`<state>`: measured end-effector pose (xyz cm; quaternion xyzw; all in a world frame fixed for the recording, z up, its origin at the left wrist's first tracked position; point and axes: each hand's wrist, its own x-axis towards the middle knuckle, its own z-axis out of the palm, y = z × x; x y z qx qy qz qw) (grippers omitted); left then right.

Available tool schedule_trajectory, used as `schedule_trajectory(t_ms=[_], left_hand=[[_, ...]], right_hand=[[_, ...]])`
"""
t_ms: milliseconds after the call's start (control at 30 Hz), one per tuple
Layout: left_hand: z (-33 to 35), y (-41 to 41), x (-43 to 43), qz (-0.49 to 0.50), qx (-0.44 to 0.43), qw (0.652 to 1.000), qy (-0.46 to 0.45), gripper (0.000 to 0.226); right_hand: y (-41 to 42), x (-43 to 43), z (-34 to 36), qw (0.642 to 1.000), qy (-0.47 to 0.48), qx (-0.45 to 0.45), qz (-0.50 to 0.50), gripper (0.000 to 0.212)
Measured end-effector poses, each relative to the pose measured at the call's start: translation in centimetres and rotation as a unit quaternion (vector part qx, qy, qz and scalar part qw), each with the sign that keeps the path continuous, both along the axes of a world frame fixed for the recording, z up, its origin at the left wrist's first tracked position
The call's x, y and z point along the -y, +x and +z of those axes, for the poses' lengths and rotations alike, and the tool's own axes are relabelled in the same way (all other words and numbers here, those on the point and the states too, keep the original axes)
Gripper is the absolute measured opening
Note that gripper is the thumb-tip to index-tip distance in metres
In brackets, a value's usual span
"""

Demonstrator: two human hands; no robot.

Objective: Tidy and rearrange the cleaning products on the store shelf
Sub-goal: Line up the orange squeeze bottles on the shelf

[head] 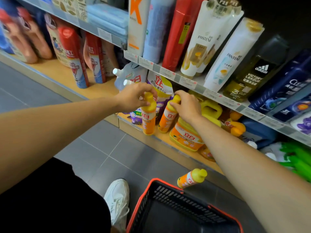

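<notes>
Floor: grey tiles (101,148), store aisle. Bottom shelf (159,137) is a pale wood-toned board set low, just above the floor; the shelf above (186,81) carries a strip of price tags with shampoo bottles on it. Black basket with red rim (176,200) on the floor near a white shoe (117,199). Left part of the shelving is blurred, labels there unreadable. Price tags too small to read. Basket cut off by the bottom edge; its inside is dark. The purple refill pouches (161,88) are partly covered by both hands. Left hand (133,98): fingers curled round the yellow cap of the left orange bottle (149,121). That bottle stands upright at the shelf's front edge, long axis near vertical, cap up. Right hand (188,106): fingers clasped round the cap of the right orange bottle (166,120). Its base is on the shelf and its cap leans right, toward the large orange jug (186,137) just beside it. Third orange bottle (191,178) is on the floor beside the basket's far rim, apparently lying on its side, cap toward the shelf base.
</notes>
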<state>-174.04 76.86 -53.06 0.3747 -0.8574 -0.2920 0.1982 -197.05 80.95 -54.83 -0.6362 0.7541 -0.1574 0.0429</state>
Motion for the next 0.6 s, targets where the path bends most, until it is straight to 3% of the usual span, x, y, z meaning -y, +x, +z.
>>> schedule_trajectory(t_ms=[133, 300, 467, 600], left_hand=[[-0.6, -0.9, -0.2, 0.004, -0.015, 1.000, 0.004, 0.032], [-0.8, -2.5, -0.1, -0.002, -0.033, 0.999, 0.008, 0.030], [-1.2, -5.0, -0.1, -0.018, -0.043, 0.999, 0.022, 0.032], [-1.7, -7.0, -0.3, -0.003, -0.041, 0.999, 0.008, 0.031]], right_hand=[[-1.6, -0.5, -0.5, 0.999, -0.007, 0.022, -0.038, 0.054], [-3.0, -1.8, -0.6, 0.997, 0.009, 0.074, 0.020, 0.074], [-5.0, -4.1, 0.0, 0.998, -0.017, -0.048, 0.048, 0.068], [-7.4, -6.3, -0.9, 0.989, 0.084, -0.124, 0.020, 0.083]])
